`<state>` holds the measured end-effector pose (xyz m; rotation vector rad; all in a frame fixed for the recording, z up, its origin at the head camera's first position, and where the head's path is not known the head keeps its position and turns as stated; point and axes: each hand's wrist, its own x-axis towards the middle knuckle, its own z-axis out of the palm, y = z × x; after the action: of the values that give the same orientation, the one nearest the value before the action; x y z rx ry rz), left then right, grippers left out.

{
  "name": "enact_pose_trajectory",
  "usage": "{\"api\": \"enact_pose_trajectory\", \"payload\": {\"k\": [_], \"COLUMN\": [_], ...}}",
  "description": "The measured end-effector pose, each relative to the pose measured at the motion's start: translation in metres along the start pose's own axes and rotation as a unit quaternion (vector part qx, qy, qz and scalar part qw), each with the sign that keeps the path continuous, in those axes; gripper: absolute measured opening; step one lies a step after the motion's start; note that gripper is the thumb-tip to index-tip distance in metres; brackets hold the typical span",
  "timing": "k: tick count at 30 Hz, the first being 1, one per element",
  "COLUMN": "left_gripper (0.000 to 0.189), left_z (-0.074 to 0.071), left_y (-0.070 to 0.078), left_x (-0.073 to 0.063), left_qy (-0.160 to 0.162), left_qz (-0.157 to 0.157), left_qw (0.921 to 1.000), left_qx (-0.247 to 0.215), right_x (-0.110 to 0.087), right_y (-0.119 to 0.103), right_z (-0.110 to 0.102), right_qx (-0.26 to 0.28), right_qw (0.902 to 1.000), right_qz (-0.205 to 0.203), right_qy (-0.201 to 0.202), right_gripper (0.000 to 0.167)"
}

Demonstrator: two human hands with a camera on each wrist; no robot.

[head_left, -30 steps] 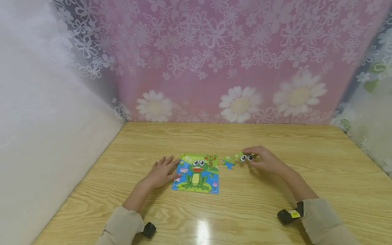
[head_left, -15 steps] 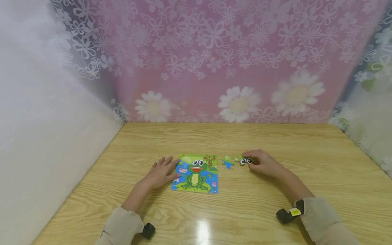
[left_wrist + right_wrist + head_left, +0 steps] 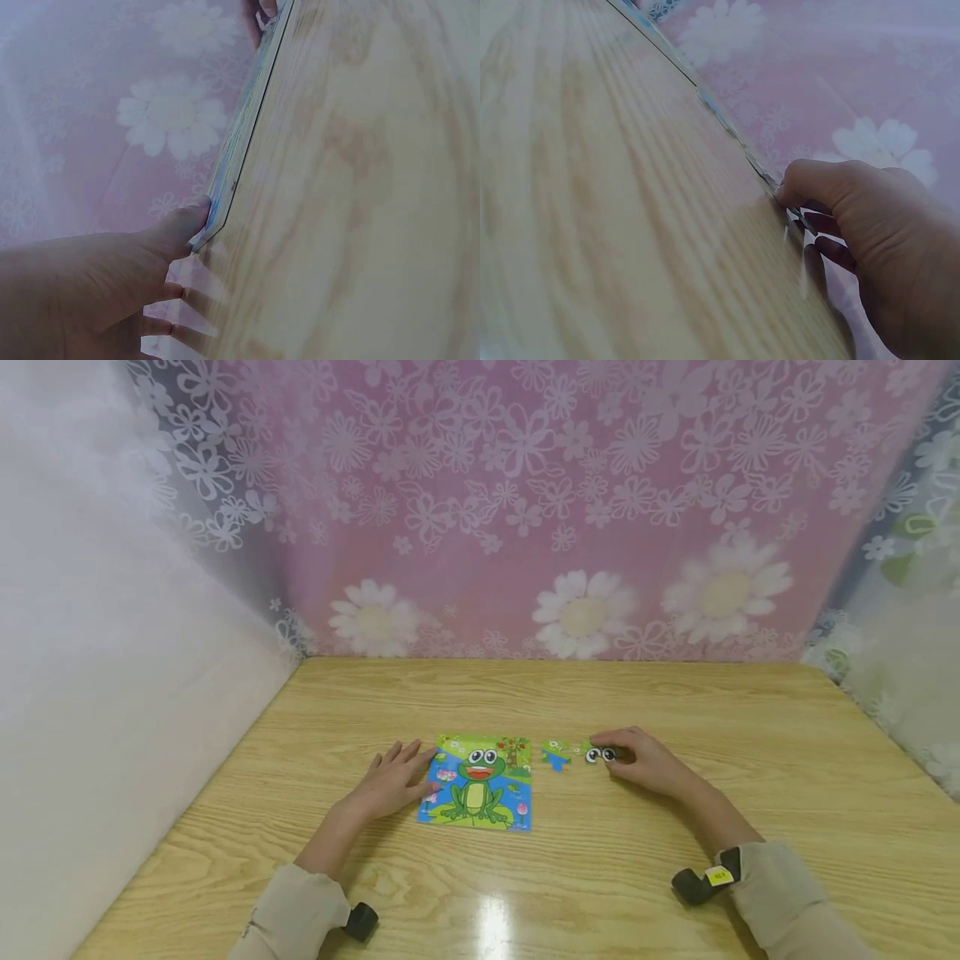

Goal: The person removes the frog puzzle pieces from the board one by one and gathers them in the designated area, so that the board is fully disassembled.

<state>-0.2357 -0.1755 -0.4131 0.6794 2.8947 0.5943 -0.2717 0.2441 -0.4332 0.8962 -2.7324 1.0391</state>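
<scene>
A square frog picture puzzle board (image 3: 475, 783) lies flat on the table. My left hand (image 3: 392, 781) rests at its left edge with fingers spread, the thumb on the board's border, as the left wrist view also shows. To the board's right lies a small green and blue jigsaw piece (image 3: 556, 756). Just right of that piece, my right hand (image 3: 648, 762) pinches another jigsaw piece (image 3: 596, 755), printed with the frog's two eyes, between thumb and fingers. This piece is close over the tabletop, and its right end is hidden by the fingers. The right wrist view shows my right hand (image 3: 870, 225) low at the surface.
The wood-grain table (image 3: 480, 693) runs back to a pink flowered curtain (image 3: 480, 510). A white sheet (image 3: 135, 635) hangs along the left side, and a pale floral cloth (image 3: 915, 652) along the right. Dark wrist cameras (image 3: 693, 887) sit by both sleeves.
My right hand has lowered the eyed jigsaw piece slightly and brought it level beside the green and blue one. The left hand has stayed at the board's edge.
</scene>
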Motion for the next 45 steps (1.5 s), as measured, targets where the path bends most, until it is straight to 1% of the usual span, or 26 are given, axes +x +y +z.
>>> {"api": "enact_pose_trajectory", "payload": {"k": [5,13,21,26,30,33,38,45], "left_gripper": [0.065,0.065,0.065,0.064,0.064,0.064,0.064,0.063], "left_z": [0.0,-0.001,-0.003,-0.004,-0.004,-0.002,-0.003,-0.005], "left_y": [-0.001,-0.002,-0.002,0.0,0.001,0.001,0.002,0.006], "left_x": [0.0,-0.001,-0.002,-0.004,-0.005,-0.004,-0.004,-0.004], "left_qy": [0.0,0.0,-0.001,-0.004,-0.008,-0.006,-0.004,-0.004], "left_qz": [-0.002,-0.003,-0.006,-0.012,-0.012,-0.012,-0.011,-0.007], "left_qw": [1.0,1.0,1.0,0.9999,0.9999,0.9999,0.9999,1.0], "left_qx": [0.0,-0.003,0.001,-0.001,-0.004,0.001,0.001,-0.005], "right_x": [0.001,0.001,0.003,0.005,0.011,0.019,0.037,0.059], "right_y": [-0.001,-0.001,0.001,-0.002,-0.012,-0.026,-0.051,-0.07], "right_z": [0.0,0.0,0.001,0.003,0.007,0.01,0.018,0.037], "right_qx": [0.015,0.018,0.029,0.029,0.026,0.021,0.016,0.011], "right_qw": [0.9998,0.9998,0.9996,0.9995,0.9992,0.9993,0.9998,0.999], "right_qz": [0.008,-0.005,0.001,-0.008,-0.029,-0.031,-0.013,-0.002], "right_qy": [-0.003,0.001,-0.004,0.004,0.003,-0.001,-0.007,-0.043], "right_gripper": [0.036,0.034,0.035,0.036,0.035,0.033,0.031,0.03]}}
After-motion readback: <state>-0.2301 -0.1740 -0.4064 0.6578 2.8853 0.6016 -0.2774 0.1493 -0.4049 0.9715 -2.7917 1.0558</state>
